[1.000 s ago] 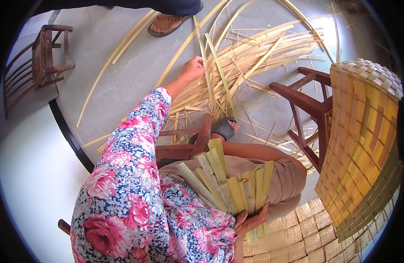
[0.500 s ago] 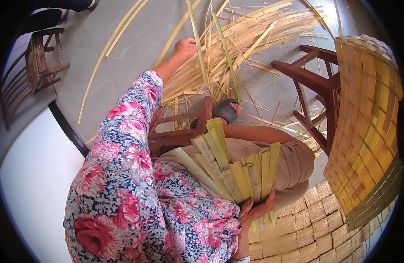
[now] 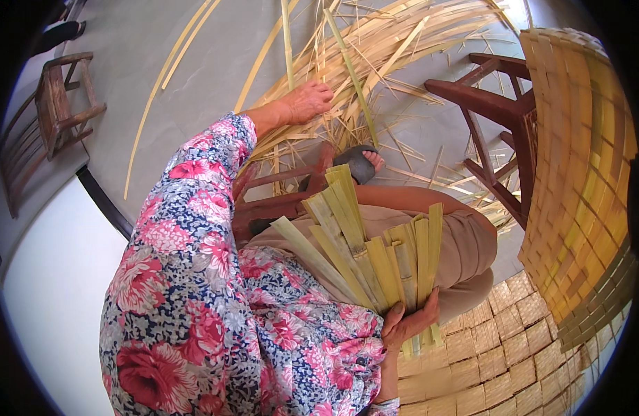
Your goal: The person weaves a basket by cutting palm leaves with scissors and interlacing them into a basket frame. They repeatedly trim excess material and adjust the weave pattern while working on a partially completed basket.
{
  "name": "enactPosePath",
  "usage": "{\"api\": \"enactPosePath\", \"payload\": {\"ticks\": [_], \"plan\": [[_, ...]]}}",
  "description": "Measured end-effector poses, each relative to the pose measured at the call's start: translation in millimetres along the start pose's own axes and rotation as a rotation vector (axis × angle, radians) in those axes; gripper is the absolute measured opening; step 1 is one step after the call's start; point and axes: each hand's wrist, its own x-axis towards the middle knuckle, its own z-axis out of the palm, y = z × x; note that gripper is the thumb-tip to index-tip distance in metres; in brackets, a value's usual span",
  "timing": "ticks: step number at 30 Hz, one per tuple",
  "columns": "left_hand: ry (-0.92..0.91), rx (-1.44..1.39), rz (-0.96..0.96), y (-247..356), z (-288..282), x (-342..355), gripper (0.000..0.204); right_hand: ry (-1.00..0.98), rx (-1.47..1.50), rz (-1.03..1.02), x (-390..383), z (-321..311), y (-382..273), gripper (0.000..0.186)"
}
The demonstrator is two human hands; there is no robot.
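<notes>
My right hand (image 3: 411, 323) is closed round the lower ends of a fan of green-yellow bamboo strips (image 3: 383, 267). These short, flat strips lie over my lap, their free ends spread upward. My left hand (image 3: 309, 102) reaches out over a pile of long pale bamboo strips (image 3: 396, 52) on the floor. Its fingers are curled together, and whatever they may grip is hidden. One green strip (image 3: 287, 45) runs down to the back of this hand. Another green strip (image 3: 352, 73) lies across the pile to its right.
A large woven bamboo piece (image 3: 576, 173) rises at the right, above a woven mat (image 3: 493, 353). Beside it is a dark red wooden stool (image 3: 517, 118). At the left stand a wooden chair (image 3: 59, 104) and a white surface (image 3: 52, 291). Loose strips (image 3: 153, 97) lie on the grey floor.
My left hand has moved right and slightly down, over the pile. The green strip beside it has shifted left. My right hand keeps its hold on the fan of strips.
</notes>
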Motion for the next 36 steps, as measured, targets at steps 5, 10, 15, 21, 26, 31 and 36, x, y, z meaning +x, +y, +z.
{"api": "enactPosePath", "payload": {"ticks": [5,10,15,21,26,31,36], "plan": [[0.068,-0.050,0.020,-23,-16,-20,0.019,0.015,-0.013,0.014,-4,2,0,0.071],[-0.082,0.065,-0.196,-35,-24,-47,0.014,0.016,-0.039,-0.004,-2,3,2,0.071],[0.001,0.070,-0.349,-22,-17,-54,0.011,0.035,-0.010,-0.024,-2,5,2,0.069],[0.244,-0.158,-0.297,-38,-26,-65,0.016,0.047,-0.011,-0.015,-4,8,4,0.068],[0.455,-0.091,-0.220,-36,-74,-69,0.033,0.083,-0.026,-0.034,-6,14,9,0.069],[0.667,-0.096,-0.537,-16,-70,-101,0.035,0.071,-0.035,0.004,-2,14,6,0.069],[0.138,-0.328,-1.082,16,19,-159,0.015,0.098,0.037,-0.018,2,18,12,0.067]]}}
